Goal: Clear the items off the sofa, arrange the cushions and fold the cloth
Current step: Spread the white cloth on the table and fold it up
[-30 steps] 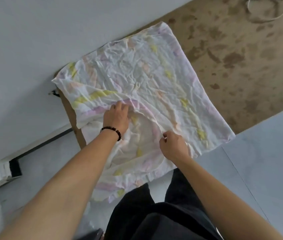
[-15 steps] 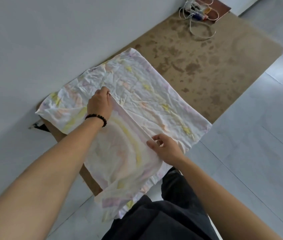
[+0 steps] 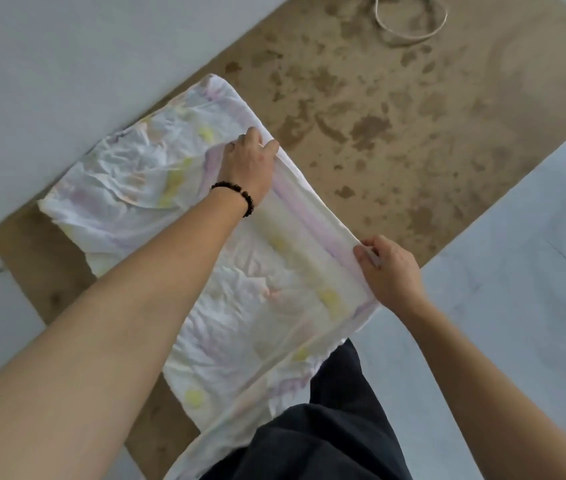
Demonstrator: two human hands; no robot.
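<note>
We are looking down at the pastel cloth (image 3: pixel 129 174), lying half-folded on a brown mat (image 3: pixel 395 133). We are holding its doubled edge at both ends: our left hand (image 3: pixel 248 164) curling over the far end, our right hand (image 3: pixel 390 268) pinching the near end. That edge is running diagonally away from us, the cloth spreading left of both hands.

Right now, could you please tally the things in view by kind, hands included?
Cloth: 1
Hands: 2, left hand and right hand
Bead bracelet: 1
Brown mat: 1
White cord: 1
Total: 6
</note>
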